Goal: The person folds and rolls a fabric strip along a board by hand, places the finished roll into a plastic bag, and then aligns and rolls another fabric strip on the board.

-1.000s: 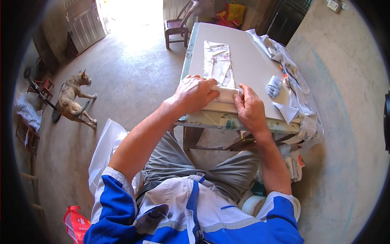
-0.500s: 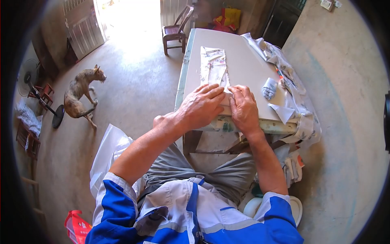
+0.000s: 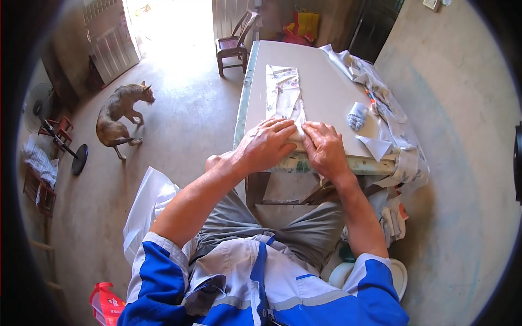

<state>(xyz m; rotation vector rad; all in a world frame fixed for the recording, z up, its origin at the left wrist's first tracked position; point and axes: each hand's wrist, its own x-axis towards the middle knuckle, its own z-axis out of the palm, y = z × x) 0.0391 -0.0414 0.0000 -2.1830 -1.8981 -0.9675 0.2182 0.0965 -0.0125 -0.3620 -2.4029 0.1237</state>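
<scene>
A strip of white cloth with a floral print (image 3: 283, 95) lies lengthwise on the table, its near end under my fingers. My left hand (image 3: 267, 142) is closed on that near end from the left, fingers bent together and pressing down. From the right, my right hand (image 3: 325, 148) grips the same end, thumb and fingers drawn together. The two hands almost meet, and they hide the edge of the cloth. To their right stands a small blue-and-white bundle (image 3: 357, 116), apart from both hands.
The pale tabletop (image 3: 326, 81) has printed cloth (image 3: 389, 103) heaped along its right side and hanging over the corner. A dog (image 3: 117, 117) is on the floor at left, near a standing fan (image 3: 80, 159). A wooden chair (image 3: 231, 48) stands beyond the table.
Both hands have drawn slightly toward me at the near end of the cloth, the right one closing in beside the left. The dog has moved to the right and turned.
</scene>
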